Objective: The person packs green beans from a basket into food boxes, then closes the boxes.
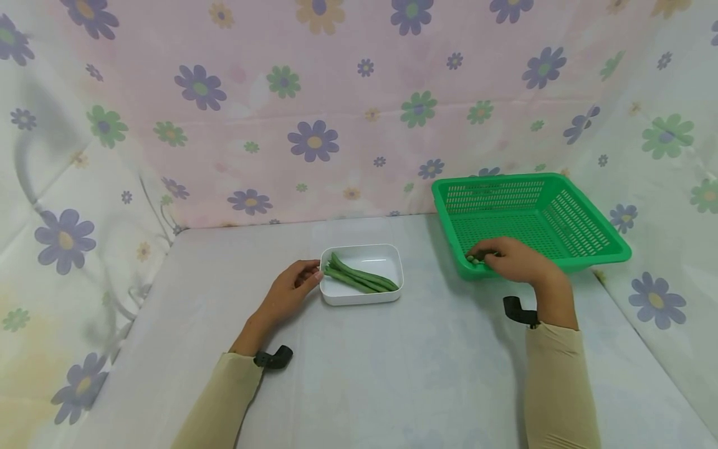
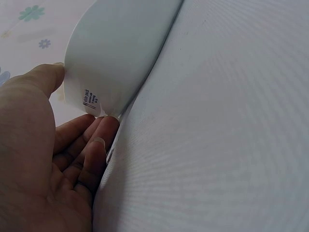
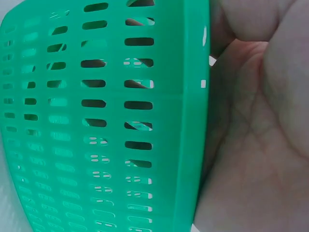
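Note:
A shallow white plastic container (image 1: 359,298) sits on the table with several long green beans (image 1: 359,274) lying lengthwise in it. My left hand (image 1: 288,290) holds its left end; in the left wrist view the thumb (image 2: 50,77) is on the wall and the fingertips (image 2: 111,126) are at the lower edge. My right hand (image 1: 513,259) reaches over the near left rim of a green slotted basket (image 1: 594,259). Pale green bean tips (image 1: 473,259) show at its fingers. Through the basket wall (image 3: 164,121) in the right wrist view, those fingers are mostly hidden.
The basket stands at the table's back right, close to the flowered cloth (image 1: 348,93) that hangs behind and at both sides. A white cloth covers the table (image 1: 387,368). Each wrist wears a black camera mount (image 1: 275,357).

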Demonstrator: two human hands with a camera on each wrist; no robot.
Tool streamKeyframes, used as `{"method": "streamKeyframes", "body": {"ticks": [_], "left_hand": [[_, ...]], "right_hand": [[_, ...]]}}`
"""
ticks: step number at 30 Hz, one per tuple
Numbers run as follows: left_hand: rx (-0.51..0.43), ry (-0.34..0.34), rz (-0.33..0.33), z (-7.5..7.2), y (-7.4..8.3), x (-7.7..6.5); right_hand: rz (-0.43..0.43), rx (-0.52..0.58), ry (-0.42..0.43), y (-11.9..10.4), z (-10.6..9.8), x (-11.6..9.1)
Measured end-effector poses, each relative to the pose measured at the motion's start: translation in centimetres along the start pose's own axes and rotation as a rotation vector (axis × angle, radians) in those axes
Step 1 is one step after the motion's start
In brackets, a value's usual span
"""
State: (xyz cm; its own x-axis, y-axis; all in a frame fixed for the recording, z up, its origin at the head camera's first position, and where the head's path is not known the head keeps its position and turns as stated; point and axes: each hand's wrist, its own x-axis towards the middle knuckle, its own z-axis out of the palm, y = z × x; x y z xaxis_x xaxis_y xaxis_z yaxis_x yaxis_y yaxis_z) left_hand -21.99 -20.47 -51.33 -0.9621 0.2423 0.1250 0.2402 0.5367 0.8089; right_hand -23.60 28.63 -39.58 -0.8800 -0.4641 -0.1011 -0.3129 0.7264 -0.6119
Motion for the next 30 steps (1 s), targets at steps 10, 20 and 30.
{"method": "streamKeyframes", "body": {"ticks": [10,20,30], "left_hand": [[-0.001,0.005,0.015,0.05,-0.14,0.06],[-0.001,0.006,0.006,0.09,-0.24,0.06],[-0.01,0.007,0.004,0.1,-0.35,0.09]], "right_hand": [[-0.045,-0.007,0.027,0.26,0.19,0.15],[-0.045,-0.008,0.029,0.12,0.24,0.16],[-0.072,0.022,0.046,0.67,0.25,0.28]]}}
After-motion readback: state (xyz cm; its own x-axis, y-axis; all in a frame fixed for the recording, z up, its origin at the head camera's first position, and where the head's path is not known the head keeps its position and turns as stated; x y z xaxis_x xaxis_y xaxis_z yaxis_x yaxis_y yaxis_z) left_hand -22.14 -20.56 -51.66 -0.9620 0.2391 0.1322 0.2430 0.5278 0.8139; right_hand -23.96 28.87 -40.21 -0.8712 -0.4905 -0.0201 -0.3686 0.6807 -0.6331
